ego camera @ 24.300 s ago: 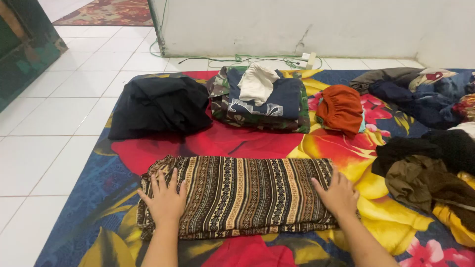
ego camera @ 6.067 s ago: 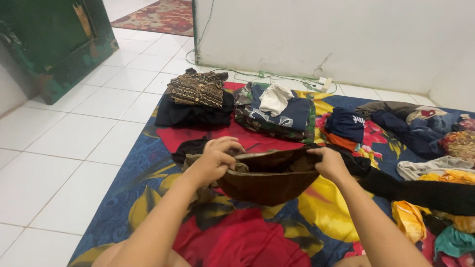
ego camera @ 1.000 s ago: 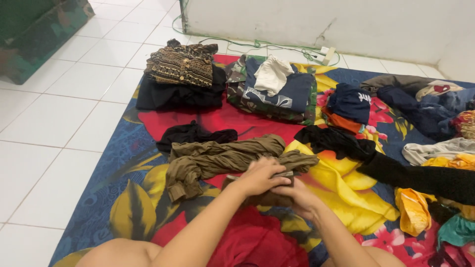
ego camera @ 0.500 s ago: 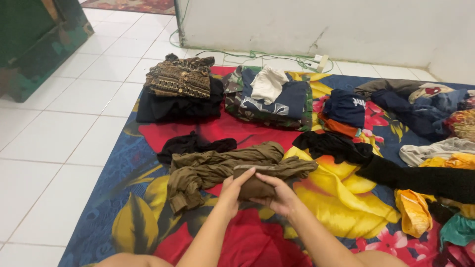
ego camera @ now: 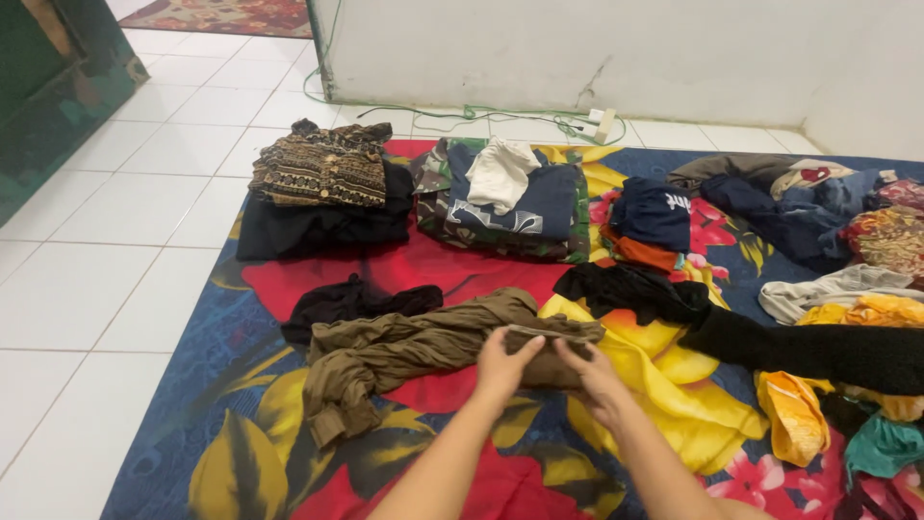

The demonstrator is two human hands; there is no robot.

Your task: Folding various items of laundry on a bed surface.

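Note:
My left hand (ego camera: 503,365) and my right hand (ego camera: 592,374) both grip a small folded brown garment (ego camera: 549,358), held just above the floral blanket (ego camera: 231,453). It sits at the right end of a crumpled olive-brown garment (ego camera: 404,347) that stretches off to the left. A black cloth (ego camera: 351,300) lies just behind that. Further back stand folded stacks: a brown patterned piece on black clothes (ego camera: 318,183), a camouflage and navy stack with a white cloth on top (ego camera: 505,197), and a navy piece on an orange one (ego camera: 653,223).
Loose clothes are heaped along the right: black (ego camera: 731,323), yellow (ego camera: 866,313), grey, dark blue (ego camera: 799,207), teal (ego camera: 881,445). White floor tiles (ego camera: 87,279) lie to the left. A green cable and power strip (ego camera: 602,120) run along the white wall; a green cabinet (ego camera: 48,87) stands at far left.
The folded brown garment and both hands have moved slightly forward and right, settling against the olive garment's end. The view has shifted a little to the right.

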